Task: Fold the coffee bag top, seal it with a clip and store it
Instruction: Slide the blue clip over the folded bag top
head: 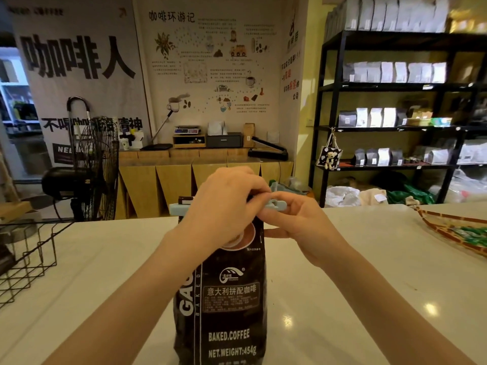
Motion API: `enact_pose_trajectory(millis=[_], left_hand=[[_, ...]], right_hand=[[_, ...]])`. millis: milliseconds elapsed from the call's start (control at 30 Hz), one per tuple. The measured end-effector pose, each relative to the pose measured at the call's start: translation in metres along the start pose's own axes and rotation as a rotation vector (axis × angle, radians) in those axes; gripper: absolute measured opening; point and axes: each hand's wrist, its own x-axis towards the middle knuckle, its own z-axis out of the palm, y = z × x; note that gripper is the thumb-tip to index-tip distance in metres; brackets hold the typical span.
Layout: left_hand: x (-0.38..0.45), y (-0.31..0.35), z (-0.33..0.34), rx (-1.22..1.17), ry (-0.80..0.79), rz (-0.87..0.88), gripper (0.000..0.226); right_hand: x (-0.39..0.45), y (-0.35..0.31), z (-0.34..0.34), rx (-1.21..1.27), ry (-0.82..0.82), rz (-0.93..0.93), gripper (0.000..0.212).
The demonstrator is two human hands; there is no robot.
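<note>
Now | left hand (224, 206) clamps clip (176, 208) on coffee bag (224, 299) | right hand (297, 227) pinches clip end

Warm dim light, glare spots on counter (342, 299), blurred bowed edges

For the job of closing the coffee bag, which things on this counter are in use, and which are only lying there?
In use:
- coffee bag, upright on the counter
- pale blue clip across the bag top
- left hand over the bag top
- right hand at the clip's right end

Lying about:
- wire basket, far left
- patterned tray, far right
</note>
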Motion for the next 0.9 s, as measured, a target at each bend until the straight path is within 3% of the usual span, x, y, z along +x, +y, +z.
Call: enact_pose_trajectory(millis=[300,500,700,800,900], left_hand=[[0.004,-0.012,-0.008,-0.037,-0.088,0.015,0.017],[-0.001,-0.017,-0.003,-0.013,-0.032,0.019,0.017],[-0.026,-0.039,-0.013,-0.044,-0.137,-0.108,0.052],[-0.027,-0.044,-0.012,-0.037,-0.07,-0.154,0.039],[-0.024,-0.046,-0.011,-0.035,-0.059,-0.164,0.046]], right_hand=[[0.001,-0.001,0.001,0.049,-0.036,-0.015,0.015],[0.002,0.001,-0.002,0.046,-0.028,0.003,0.013],[0.003,0.006,-0.003,0.03,0.021,-0.002,0.014],[0.006,0.006,0.002,0.028,0.014,-0.019,0.014],[0.008,0.007,0.003,0.035,0.025,-0.013,0.016]])
